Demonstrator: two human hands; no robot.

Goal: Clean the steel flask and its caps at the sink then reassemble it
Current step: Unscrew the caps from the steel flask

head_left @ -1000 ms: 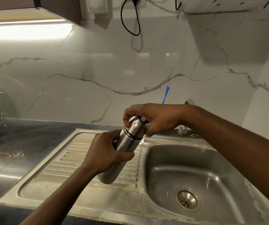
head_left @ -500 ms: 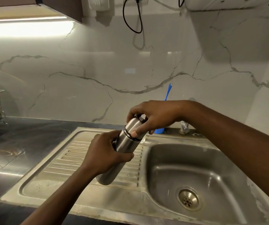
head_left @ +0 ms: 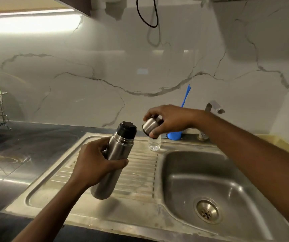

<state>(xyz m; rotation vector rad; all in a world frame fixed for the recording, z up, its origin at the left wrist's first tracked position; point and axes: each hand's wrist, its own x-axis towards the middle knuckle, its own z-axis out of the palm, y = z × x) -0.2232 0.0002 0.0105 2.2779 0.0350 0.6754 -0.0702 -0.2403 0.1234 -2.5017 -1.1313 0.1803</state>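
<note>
Clasps the steel flask [head_left: 105, 186] mid-body with the left hand [head_left: 94, 163] in a curled grip; pinches the detached outer cap [head_left: 149, 126] with the right hand [head_left: 172, 119].

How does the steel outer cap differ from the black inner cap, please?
The steel outer cap is shiny metal; the black inner cap is dark and matte. The steel outer cap is off, gripped by the right hand and tipped sideways; the black inner cap sits on the flask, which the left hand holds. Both are round.

Single head-worn wide view, forward and down, near the sink [head_left: 227, 180]
</note>
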